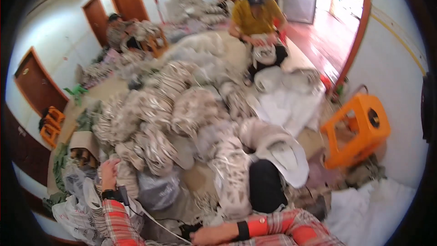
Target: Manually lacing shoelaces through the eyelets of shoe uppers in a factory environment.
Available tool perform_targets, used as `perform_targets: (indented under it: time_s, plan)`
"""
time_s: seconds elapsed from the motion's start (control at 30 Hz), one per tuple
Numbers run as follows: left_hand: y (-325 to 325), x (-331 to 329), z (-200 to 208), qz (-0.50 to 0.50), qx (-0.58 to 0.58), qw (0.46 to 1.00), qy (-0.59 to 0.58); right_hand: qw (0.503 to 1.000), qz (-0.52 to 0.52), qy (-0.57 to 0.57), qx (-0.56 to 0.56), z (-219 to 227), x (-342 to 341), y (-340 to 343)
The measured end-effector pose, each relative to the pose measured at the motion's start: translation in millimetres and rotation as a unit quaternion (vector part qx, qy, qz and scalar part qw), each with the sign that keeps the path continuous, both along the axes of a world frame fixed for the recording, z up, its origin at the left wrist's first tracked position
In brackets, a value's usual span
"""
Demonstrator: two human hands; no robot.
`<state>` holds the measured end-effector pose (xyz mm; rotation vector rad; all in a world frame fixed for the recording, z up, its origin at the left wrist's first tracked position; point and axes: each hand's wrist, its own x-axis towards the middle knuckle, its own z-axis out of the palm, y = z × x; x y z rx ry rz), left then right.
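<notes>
Left hand (pixel 108 171), fingers curled into a bundle of pale straps (pixel 129 175) at the heap's (pixel 182 109) near-left edge, should lift clear of neighbouring bundles, while right hand (pixel 207 235), grip unclear, rests low beside a black cushion (pixel 266 186).

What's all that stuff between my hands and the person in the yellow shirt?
In the head view, a big heap of grey-white bundles fills the floor between them.

Grey-white bundle (pixel 125 175) among floor heaps
</notes>
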<state>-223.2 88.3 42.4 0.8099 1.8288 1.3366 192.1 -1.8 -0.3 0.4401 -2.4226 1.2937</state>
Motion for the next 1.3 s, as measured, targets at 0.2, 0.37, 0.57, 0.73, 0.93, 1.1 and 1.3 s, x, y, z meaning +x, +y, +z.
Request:
perform_targets:
  time_s: [0.2, 0.37, 0.57, 0.73, 0.93, 1.1, 1.3]
  plan:
    - [-16, 264, -12, -0.322, -0.098, 0.94, 0.061, 0.859, -0.431, -0.26, -0.09, 29, 81, 87]
    - [-26, 311, -31, -0.347, -0.039, 0.92, 0.176, 0.809, -0.507, -0.222, -0.199, 16, 109, 98]
    - [-23, 322, -31, -0.353, -0.05, 0.896, 0.263, 0.76, -0.438, -0.321, -0.356, 24, 104, 89]
    - [-5, 324, -22, -0.424, -0.024, 0.822, 0.38, 0.696, -0.287, -0.244, -0.611, 18, 113, 90]
    - [1, 335, -15, -0.473, -0.006, 0.709, 0.523, 0.609, -0.175, -0.128, -0.763, -2, 111, 83]
    - [-10, 296, -108, -0.441, -0.17, 0.881, -0.005, 0.564, -0.147, -0.127, -0.802, -4, 115, 73]
    - [-17, 315, -93, -0.334, -0.251, 0.864, -0.281, 0.597, -0.192, -0.14, -0.766, 42, 114, 76]
